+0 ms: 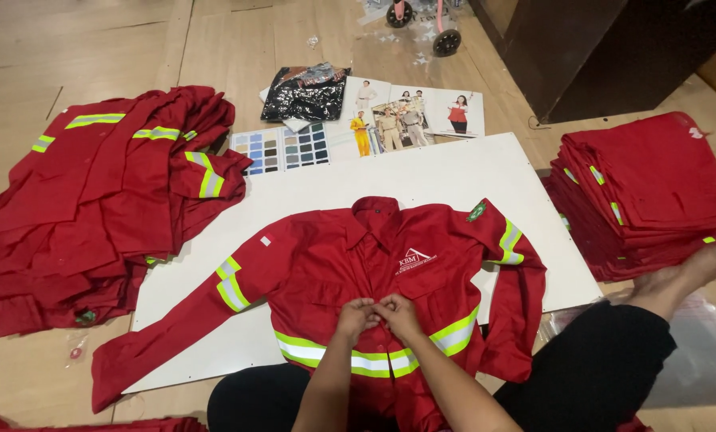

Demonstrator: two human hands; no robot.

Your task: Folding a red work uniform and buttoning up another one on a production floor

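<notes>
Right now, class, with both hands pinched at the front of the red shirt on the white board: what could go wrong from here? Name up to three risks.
1. The left hand and right hand meet at the placket of the red shirt; its halves could be joined misaligned, skewing the front.
2. One sleeve trails off the white board onto the floor and may pick up dirt.
3. The loose pile lies close enough to get mixed up with it.

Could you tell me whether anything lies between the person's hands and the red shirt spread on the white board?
Nothing visible does. The left hand and right hand already rest together on the front of the red shirt, fingers pinching at its centre opening just above the reflective stripe.
</notes>
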